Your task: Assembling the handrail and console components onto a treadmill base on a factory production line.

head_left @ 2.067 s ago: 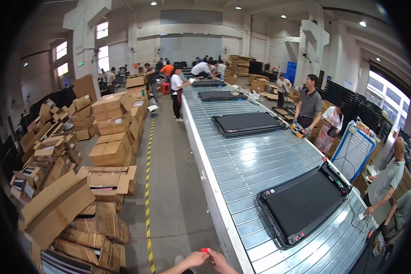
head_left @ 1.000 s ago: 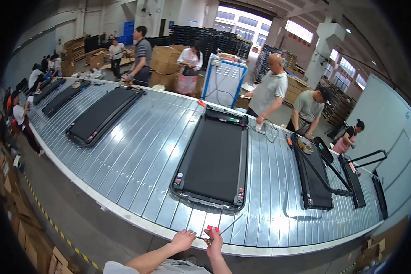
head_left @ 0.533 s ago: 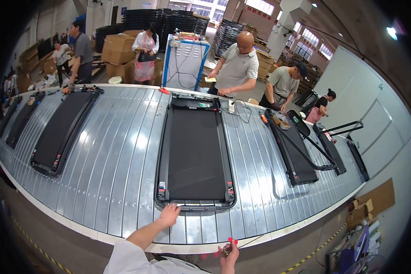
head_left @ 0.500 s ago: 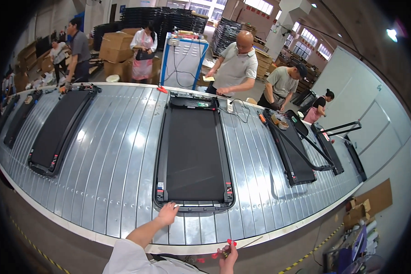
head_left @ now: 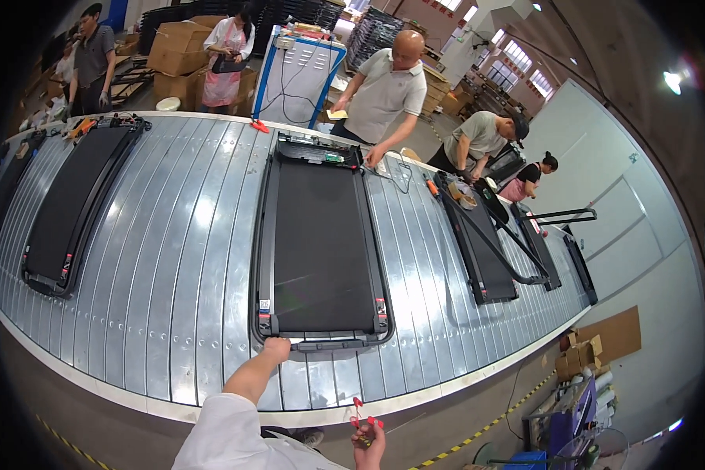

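Note:
A black treadmill base (head_left: 325,251) lies lengthwise before me on a metal slat conveyor (head_left: 164,313). My left hand (head_left: 276,348) is closed at its near left corner, with fingers curled around the edge of the end frame. Below the conveyor's near edge, my right hand (head_left: 368,450) is closed around a red-handled tool (head_left: 358,403). A thin shaft seems to stick out to its right; the tool's exact kind is unclear. Small red and white labels mark the treadmill's near corners. A green circuit board (head_left: 334,157) shows in its far end.
Across the conveyor, a person (head_left: 388,90) reaches to the treadmill's far right corner, beside a cable. More treadmills (head_left: 82,204) lie left and right; one on the right (head_left: 478,243) has an upright frame. Red-handled pliers (head_left: 259,126) lie at the far edge. Cartons (head_left: 580,356) stand at lower right.
My view has shifted, so the scene sits further left and up. My left hand's fingers have curled tighter at the treadmill's corner. The right hand has turned the tool more upright.

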Demonstrator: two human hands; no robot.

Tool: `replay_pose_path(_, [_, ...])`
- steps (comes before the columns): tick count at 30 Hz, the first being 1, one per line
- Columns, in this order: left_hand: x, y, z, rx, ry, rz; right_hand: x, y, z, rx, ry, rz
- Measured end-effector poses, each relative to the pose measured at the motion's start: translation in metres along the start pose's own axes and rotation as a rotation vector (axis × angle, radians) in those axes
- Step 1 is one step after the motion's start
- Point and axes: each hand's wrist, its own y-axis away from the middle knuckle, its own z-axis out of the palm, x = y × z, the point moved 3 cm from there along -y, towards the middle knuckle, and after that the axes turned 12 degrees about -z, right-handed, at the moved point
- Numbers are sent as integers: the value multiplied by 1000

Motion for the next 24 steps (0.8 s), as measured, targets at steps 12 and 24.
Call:
replay_pose_path(12, [3,15,-224,403,5,137,54,-83,36,-268,-72,-39])
replay_pose_path(24, [-16,170,-252,288,-67,202,97,-111,67,-448,-48,48])
